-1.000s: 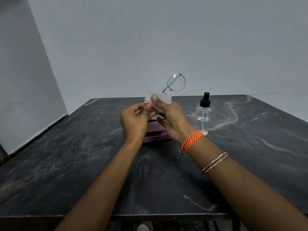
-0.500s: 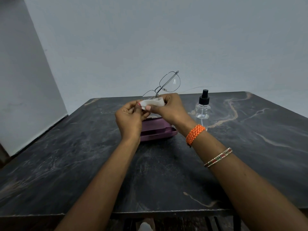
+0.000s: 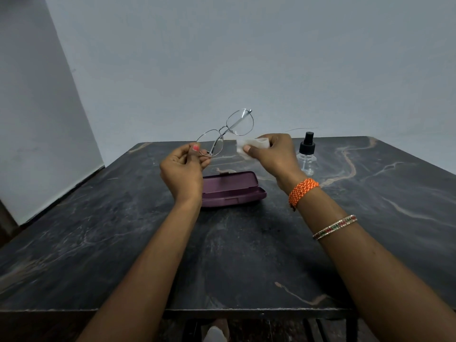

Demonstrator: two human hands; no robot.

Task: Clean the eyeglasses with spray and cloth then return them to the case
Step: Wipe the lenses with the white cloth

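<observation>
The left hand pinches the glasses by one rim; the right hand pinches the cloth just beside them. Below both grips the open case lies on the desk, spray right of it.

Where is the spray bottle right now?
The spray bottle stands on the far right of the table, just beyond the right hand holding the cloth.

Hands apart now: cloth off eyeglasses, both lenses uncovered.
</observation>
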